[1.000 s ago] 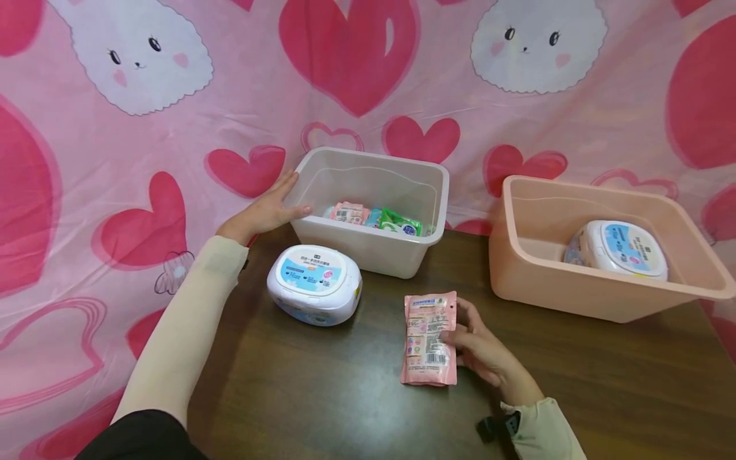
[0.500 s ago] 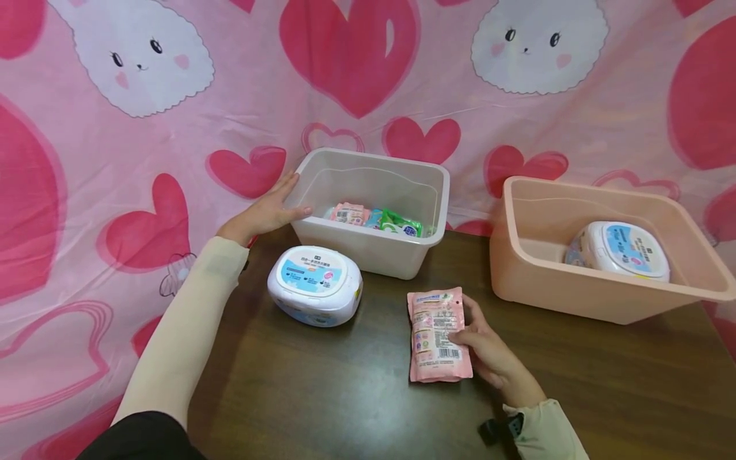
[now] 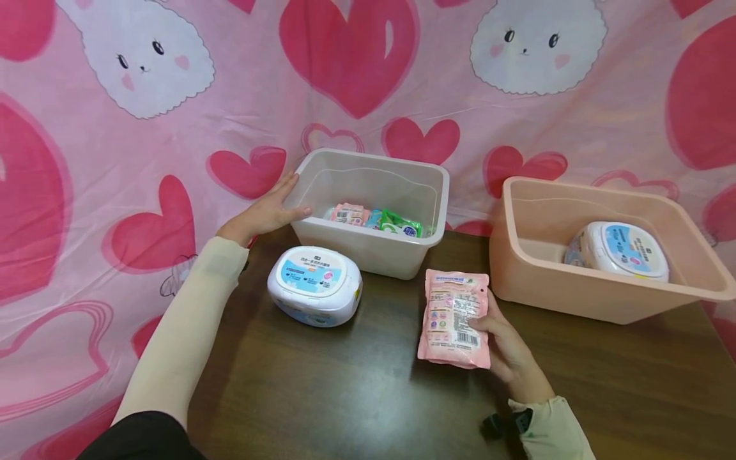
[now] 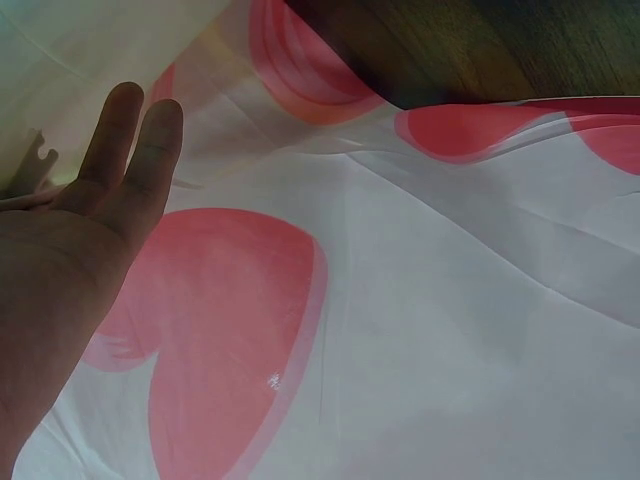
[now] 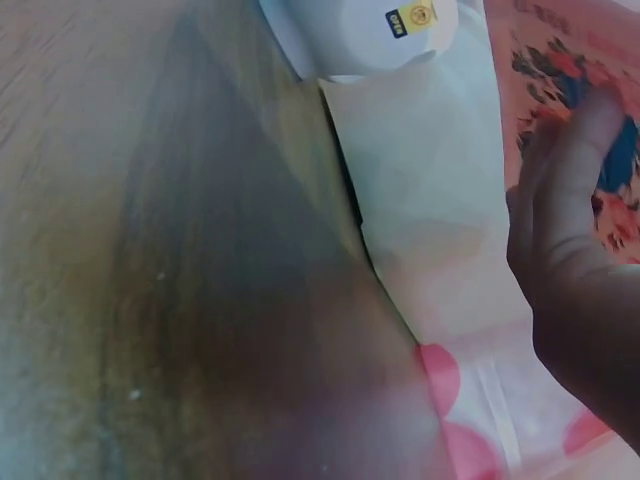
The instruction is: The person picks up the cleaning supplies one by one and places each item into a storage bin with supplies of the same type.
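Note:
My right hand (image 3: 512, 358) grips a pink pouch (image 3: 448, 313) by its right side, thumb over the printed back with its barcode. The pouch is lifted over the table, its shadow below it. In the right wrist view, the fingers (image 5: 570, 180) lie against the pouch's picture side (image 5: 535, 45). My left hand (image 3: 267, 214) rests on the left end of a pale grey bin (image 3: 368, 249), fingers straight along the rim and thumb over the front corner. Inside that bin lie a pink packet (image 3: 349, 213), a blue one (image 3: 374, 218) and a green one (image 3: 400, 225).
A white oval tub (image 3: 315, 287) with a blue label stands before the grey bin. To the right, a peach bin (image 3: 575, 291) holds a similar tub (image 3: 627, 249). A pink heart-printed cloth (image 3: 368, 128) hangs behind the brown table (image 3: 322, 383).
My right hand has carried the pink pouch rightward and slightly up toward the peach bin, and the pouch looks larger. My left hand has stayed on the grey bin.

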`<state>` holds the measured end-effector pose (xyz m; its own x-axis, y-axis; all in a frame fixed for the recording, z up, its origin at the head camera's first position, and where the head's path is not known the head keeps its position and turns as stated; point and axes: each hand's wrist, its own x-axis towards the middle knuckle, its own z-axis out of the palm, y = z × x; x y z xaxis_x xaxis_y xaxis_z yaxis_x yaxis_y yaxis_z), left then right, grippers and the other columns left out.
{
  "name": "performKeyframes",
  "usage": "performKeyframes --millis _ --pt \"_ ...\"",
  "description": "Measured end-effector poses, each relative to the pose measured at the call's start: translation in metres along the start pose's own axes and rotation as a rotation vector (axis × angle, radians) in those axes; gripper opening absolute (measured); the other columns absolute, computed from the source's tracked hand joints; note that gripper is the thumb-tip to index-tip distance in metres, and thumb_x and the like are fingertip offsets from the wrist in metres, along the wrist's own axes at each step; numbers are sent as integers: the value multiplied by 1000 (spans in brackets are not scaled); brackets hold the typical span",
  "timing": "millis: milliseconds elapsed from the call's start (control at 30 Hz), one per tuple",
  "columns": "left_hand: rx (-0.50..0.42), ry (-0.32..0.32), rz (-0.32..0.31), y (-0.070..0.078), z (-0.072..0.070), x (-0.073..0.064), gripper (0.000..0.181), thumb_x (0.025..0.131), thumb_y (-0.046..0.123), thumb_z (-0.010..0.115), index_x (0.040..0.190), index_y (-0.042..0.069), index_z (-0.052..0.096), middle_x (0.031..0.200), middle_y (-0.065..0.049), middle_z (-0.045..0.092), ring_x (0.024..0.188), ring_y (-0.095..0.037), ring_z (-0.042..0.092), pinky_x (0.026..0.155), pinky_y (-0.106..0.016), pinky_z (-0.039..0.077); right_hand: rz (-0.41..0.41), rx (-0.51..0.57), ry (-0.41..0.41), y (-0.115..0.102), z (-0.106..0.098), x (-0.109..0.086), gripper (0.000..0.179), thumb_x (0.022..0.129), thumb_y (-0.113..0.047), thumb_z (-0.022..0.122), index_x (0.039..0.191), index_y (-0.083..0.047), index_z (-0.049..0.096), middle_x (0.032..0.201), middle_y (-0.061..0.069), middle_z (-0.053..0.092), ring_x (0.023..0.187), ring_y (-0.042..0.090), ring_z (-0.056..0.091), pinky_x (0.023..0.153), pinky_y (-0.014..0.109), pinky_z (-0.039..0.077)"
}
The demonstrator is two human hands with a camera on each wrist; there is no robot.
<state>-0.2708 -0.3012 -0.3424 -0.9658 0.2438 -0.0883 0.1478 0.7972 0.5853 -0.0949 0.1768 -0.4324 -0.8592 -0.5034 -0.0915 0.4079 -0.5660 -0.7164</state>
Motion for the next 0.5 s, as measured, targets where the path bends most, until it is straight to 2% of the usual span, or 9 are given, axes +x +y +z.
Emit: performKeyframes --millis 100,200,267,333,400,500 --pt "-2 0 5 0 0 -1 104 91 53 68 164 26 -1 169 -3 -5 153 -32 1 112 -70 19 -27 40 31 -3 4 -2 90 101 7 36 158 -40 -16 147 5 34 120 24 57 98 42 51" --pt "-3 1 8 -1 0 -1 104 90 55 68 164 27 -1 169 -3 -5 153 -32 2 112 -70 20 -61 35 73 -7 9 -3 86 102 4 31 159 -39 -17 148 5 25 119 22 57 97 39 52" --pt "0 3 11 -2 0 -1 105 90 56 68 164 26 -1 169 -3 -4 153 -32 2 112 -69 20 -72 12 109 -11 12 -3 80 105 0 32 159 -39 -13 144 5 34 114 21 60 93 38 54" --pt "4 5 10 -2 0 -1 105 90 56 67 164 26 0 169 -3 -4 153 -32 3 113 -69 20 -76 -26 136 -15 14 -3 73 107 -5 34 159 -37 -7 134 4 49 108 21 64 89 38 57" --pt "8 6 8 -2 0 -1 105 90 57 67 164 26 -1 170 -3 -4 153 -32 3 112 -69 21 -78 -43 136 -19 15 -3 69 108 -8 37 157 -37 -2 124 6 59 103 23 68 85 40 58" --pt "1 6 3 -1 0 -1 104 90 55 68 164 26 -1 170 -2 -4 153 -32 3 112 -69 21 -99 -42 90 -25 16 -1 72 106 -2 39 156 -38 0 122 7 61 102 25 69 83 43 59"
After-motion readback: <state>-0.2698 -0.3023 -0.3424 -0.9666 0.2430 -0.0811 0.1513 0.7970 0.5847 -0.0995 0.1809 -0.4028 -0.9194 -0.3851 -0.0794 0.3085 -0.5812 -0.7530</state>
